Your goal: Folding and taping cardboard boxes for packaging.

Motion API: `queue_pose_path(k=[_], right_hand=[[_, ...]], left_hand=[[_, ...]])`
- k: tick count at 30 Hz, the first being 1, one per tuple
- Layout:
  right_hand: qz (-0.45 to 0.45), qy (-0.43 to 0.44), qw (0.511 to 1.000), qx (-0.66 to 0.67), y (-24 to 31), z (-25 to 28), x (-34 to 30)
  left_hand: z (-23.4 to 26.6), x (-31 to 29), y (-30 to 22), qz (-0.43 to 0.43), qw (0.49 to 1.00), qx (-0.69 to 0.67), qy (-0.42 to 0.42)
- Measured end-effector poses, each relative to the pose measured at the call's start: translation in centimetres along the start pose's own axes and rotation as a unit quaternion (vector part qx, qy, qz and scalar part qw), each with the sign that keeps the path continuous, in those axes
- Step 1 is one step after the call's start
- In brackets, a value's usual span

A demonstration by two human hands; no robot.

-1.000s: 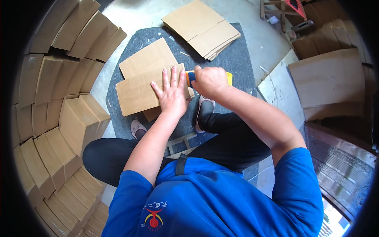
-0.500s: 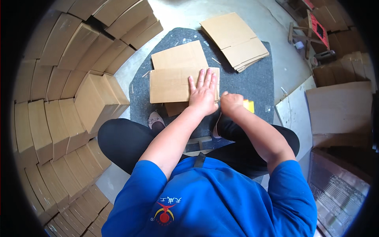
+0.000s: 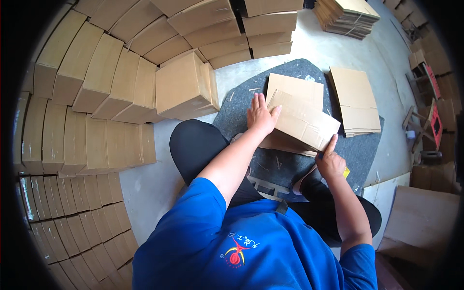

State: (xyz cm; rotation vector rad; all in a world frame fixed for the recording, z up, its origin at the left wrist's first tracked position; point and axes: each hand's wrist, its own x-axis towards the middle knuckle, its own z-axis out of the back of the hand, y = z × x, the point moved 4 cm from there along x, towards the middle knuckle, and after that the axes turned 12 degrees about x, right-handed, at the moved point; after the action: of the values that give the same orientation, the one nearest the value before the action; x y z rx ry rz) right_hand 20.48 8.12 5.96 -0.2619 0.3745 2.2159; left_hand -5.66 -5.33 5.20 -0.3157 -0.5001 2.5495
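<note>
A closed cardboard box [image 3: 305, 121] lies tilted across a flat cardboard piece [image 3: 296, 87], with more cardboard showing under its near edge. At the box's left end is my left hand [image 3: 262, 118], its fingers stretched out and the thumb against the cardboard. My right hand [image 3: 331, 164] is at the near right corner. Its index finger points along the box's end while the other fingers curl round a yellow object [image 3: 346, 172], mostly hidden by the palm, so its kind cannot be made out.
A dark grey mat [image 3: 251, 104] lies under the work. To the right is a small stack of flattened cartons [image 3: 355, 99]; a taller tied bundle [image 3: 348, 17] stands farther back. Rows of boxes [image 3: 108, 82] rise on the left. A red-topped stool [image 3: 434, 125] stands at the right.
The view has swung left. The box has turned, its right end now angled nearer me. My left hand has gone from the box's top to its left end; my right index finger has straightened.
</note>
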Motion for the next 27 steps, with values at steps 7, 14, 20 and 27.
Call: queue_pose_path(k=[7,14,20,27], right_hand=[[-0.024,0.145,0.972,0.183,1.6,3.8,0.8],[0.135,0.032,0.978,0.155,16.2,14.5,6.6],[0.234,-0.038,0.966,0.103,34.0,17.6,8.8],[0.255,0.001,0.951,0.173,32.8,10.7,10.0]], left_hand=[[0.5,0.1,2.2,0.1,0.957,-0.257,0.087],[19.5,-1.9,5.8,-0.004,0.928,-0.338,-0.158],[25.1,-7.7,13.5,0.007,0.888,-0.321,-0.328],[17.3,-3.9,22.6,0.217,0.847,-0.471,-0.12]])
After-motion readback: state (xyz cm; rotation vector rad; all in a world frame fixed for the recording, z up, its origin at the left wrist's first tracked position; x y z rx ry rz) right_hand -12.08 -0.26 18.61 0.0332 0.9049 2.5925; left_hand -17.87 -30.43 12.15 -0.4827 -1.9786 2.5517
